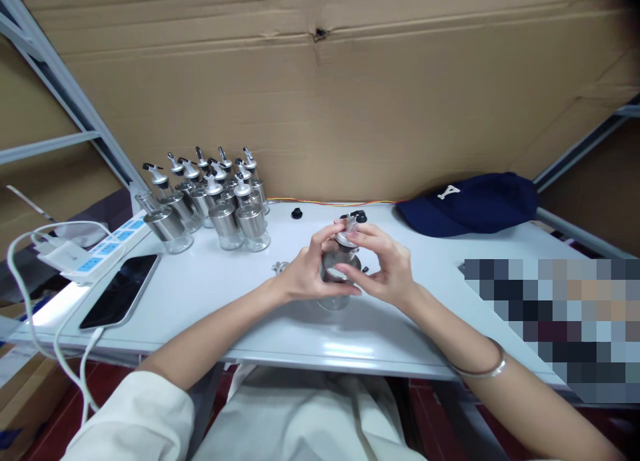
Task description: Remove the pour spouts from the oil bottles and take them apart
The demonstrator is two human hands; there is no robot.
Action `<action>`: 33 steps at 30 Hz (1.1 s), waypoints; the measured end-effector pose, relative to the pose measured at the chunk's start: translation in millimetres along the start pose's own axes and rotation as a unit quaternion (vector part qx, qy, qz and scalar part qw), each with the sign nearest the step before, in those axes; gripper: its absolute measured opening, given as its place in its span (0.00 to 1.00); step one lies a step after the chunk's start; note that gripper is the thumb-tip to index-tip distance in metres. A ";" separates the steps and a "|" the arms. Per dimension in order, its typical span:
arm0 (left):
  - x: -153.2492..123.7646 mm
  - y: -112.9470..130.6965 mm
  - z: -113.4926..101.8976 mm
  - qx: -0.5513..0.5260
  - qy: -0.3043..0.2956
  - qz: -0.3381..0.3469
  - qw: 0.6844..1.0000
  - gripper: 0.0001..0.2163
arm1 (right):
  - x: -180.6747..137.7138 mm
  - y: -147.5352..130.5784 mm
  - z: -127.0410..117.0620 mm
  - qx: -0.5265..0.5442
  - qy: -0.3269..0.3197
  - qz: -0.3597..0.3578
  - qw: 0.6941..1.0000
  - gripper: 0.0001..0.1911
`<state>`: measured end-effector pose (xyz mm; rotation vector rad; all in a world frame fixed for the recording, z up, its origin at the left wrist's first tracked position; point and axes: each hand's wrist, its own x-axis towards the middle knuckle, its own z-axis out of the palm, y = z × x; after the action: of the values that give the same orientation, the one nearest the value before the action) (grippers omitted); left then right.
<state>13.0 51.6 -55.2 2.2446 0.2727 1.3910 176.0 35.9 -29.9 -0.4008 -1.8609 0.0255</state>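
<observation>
A glass oil bottle (334, 302) with a steel band stands upright on the white table in front of me, between both hands. My left hand (306, 272) is closed around its left side, fingers reaching up to the metal pour spout (346, 238) in its neck. From the right, my right hand (387, 261) grips the spout and the upper bottle with bent fingers. Fingers hide much of the neck. A small silver part (281, 267) lies partly hidden behind my left hand. Farther back sits a small black stopper (297, 213).
Several similar bottles with spouts (229, 224) stand at the back left; one bottle (167, 229) there has no spout. A phone (120, 292), a power strip (107, 249) and white cables occupy the left edge. A navy cap (470, 204) lies back right, before a cardboard wall (320, 114).
</observation>
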 end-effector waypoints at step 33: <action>3.9 11.1 0.6 0.001 0.012 -0.013 1.000 0.40 | -5.7 0.1 3.4 0.092 0.040 0.034 0.994 0.27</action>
<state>14.4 43.4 -46.8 2.2183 0.3106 1.4057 174.4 34.9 -36.3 -0.3317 -1.7478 0.2224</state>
